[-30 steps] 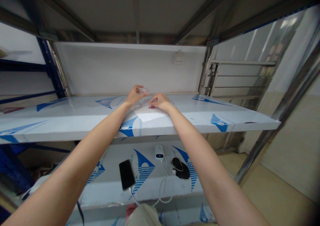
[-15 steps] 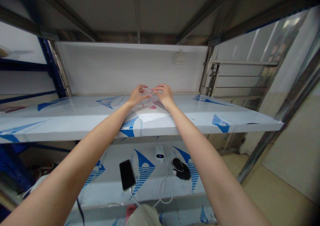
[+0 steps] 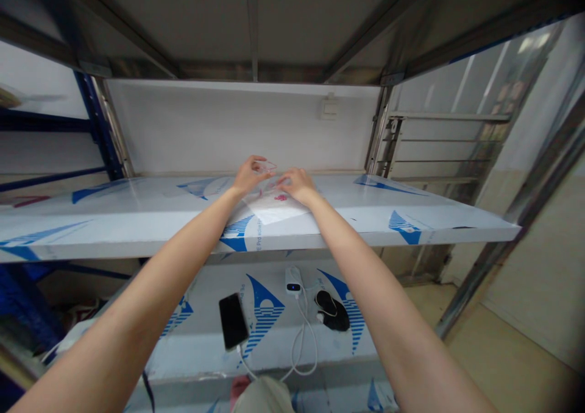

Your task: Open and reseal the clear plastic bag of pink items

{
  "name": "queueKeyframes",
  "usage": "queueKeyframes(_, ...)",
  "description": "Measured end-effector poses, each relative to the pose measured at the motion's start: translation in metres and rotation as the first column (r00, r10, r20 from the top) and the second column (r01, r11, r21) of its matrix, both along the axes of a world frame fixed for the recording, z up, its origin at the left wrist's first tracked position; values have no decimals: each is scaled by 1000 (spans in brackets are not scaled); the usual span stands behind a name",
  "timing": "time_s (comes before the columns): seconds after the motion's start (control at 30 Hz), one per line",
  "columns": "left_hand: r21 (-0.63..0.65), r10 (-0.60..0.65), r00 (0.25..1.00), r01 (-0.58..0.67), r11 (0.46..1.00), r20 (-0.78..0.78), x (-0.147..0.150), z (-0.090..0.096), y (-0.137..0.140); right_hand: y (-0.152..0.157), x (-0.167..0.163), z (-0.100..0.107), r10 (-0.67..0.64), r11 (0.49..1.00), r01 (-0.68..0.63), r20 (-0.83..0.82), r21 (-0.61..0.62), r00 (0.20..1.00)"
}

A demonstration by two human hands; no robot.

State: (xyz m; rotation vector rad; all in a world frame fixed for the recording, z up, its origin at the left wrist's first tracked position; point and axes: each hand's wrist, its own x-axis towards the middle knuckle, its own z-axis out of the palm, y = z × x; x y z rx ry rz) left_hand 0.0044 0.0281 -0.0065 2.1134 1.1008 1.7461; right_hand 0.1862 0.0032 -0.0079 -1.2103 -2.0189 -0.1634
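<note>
A clear plastic bag [image 3: 273, 211] with red printing lies on the middle shelf, its lower part flat and its upper end raised. My left hand [image 3: 249, 175] is closed on a raised edge of the film, thumb and fingers curled round it. My right hand [image 3: 299, 186] sits lower, fingers bent together against the right part of the bag, just above the red print. What the bag holds, if anything, I cannot make out.
On the lower shelf lie a black phone [image 3: 233, 320], a white power bank [image 3: 293, 281] with a white cable, and a black object [image 3: 333, 312]. A metal shelf [image 3: 256, 29] hangs overhead. A wall switch [image 3: 329, 108] is behind.
My right hand has moved down, away from the raised film edge towards the red print. My left hand has shifted slightly left, still holding the bag.
</note>
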Motion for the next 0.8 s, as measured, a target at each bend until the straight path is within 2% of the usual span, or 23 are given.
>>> queueKeyframes(0.1,6,6,1000,-6,1000,-28,0,-1,1,-6,-2,-4,23,998,-13,175,-62,984)
queueKeyframes(0.43,-20,-18,998,17,1000,-57,-1,-1,0,-13,-7,-2,14,993,17,253,-119,967)
queueKeyframes(0.5,-24,-26,998,24,999,-59,-1,-1,-1,-13,-7,0,-12,995,30,193,-91,981)
queueKeyframes(0.6,-37,-32,997,30,999,-77,1,0,-4,-8,-5,4,-51,998,52,-48,30,998)
queueKeyframes(0.7,-61,-39,993,32,998,-115,5,1,-9,0,-3,7,8,987,37,-276,158,961)
queueKeyframes(0.8,-79,-46,991,36,996,-127,10,2,-14,6,-2,7,83,979,-12,-344,203,935)
